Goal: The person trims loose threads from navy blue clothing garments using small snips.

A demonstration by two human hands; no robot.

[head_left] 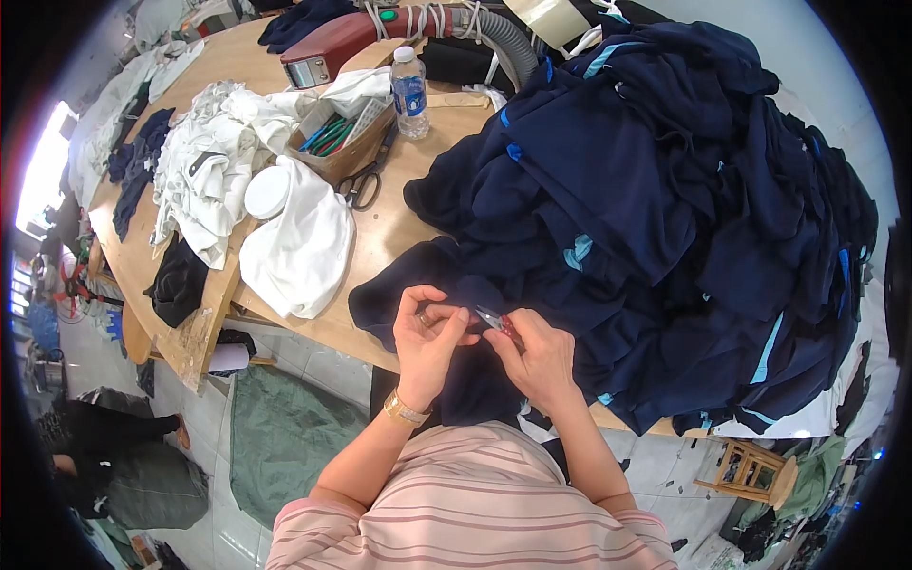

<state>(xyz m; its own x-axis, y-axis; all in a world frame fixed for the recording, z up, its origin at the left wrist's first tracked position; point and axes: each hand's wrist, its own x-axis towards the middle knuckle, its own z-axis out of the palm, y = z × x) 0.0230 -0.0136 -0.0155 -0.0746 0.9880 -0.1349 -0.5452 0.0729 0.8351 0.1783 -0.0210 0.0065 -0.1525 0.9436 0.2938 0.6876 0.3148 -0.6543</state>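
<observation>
My right hand (539,353) is closed around small thread snips (492,319), whose metal blades point up and left toward my other hand. Some red shows at the snips' handle between my fingers. My left hand (429,340) is pinched at the edge of a dark navy garment (410,275), just left of the blades. Exactly what lies between its fingertips is too small to tell. Part of the garment hangs over the table's front edge below my hands. A large heap of navy garments (608,190) with light blue trim lies directly beyond and to the right.
On the wooden table (380,228) are white garments (214,142), black scissors (363,180), a box of pens (347,142), a water bottle (409,95) and a red machine with a grey hose (332,47). A wooden stool (750,473) stands lower right. Someone sits at lower left.
</observation>
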